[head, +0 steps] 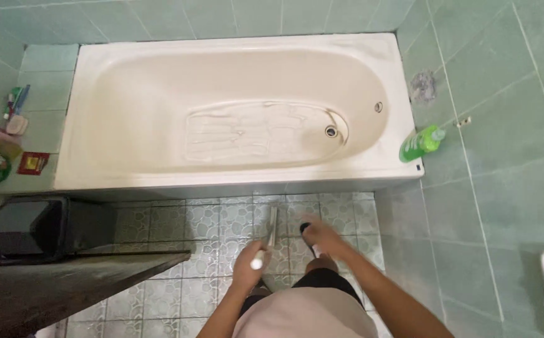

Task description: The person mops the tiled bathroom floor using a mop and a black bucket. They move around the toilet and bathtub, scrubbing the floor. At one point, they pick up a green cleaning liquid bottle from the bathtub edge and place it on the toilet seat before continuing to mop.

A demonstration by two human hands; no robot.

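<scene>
1. Head view: your left hand [249,263] is curled shut around the white handle of a long-handled brush [268,236], whose grey head points toward the bathtub [97,94] and hangs over the pebble-patterned floor tiles [159,225].
2. Your right hand [324,236] is stretched out low beside the brush; blur keeps you from telling whether its fingers are spread or closed.
3. A green bottle [420,143] lies tilted on the tub's right corner, well apart from both hands.
4. A black bin [28,225] stands at left.
</scene>
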